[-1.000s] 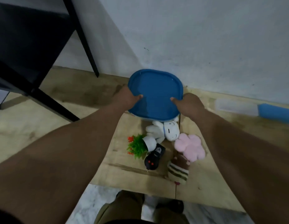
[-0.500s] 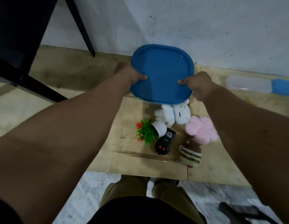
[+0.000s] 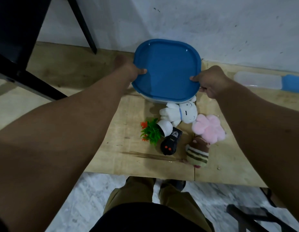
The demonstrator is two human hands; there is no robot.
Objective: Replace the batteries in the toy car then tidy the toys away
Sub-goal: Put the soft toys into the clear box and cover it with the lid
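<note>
A blue-lidded container (image 3: 167,71) sits at the far side of a low wooden board (image 3: 122,148). My left hand (image 3: 128,69) grips its left edge, thumb on the lid. My right hand (image 3: 210,81) grips its right edge, thumb on the lid. In front of the container lie a white plush rabbit (image 3: 180,113), a pink plush flower (image 3: 208,127), a small fake plant in a white pot (image 3: 153,131), a black toy car (image 3: 170,143) with two red dots, and a striped plush (image 3: 197,153).
A black chair frame (image 3: 28,77) stands at the left, one leg (image 3: 83,27) reaching the wall. A clear box with a blue end (image 3: 266,80) lies at the far right. My legs and shoes (image 3: 145,195) are on marble floor below the board.
The view has tilted down and drawn closer. Both hands keep hold of the container's edges; the toys have not moved.
</note>
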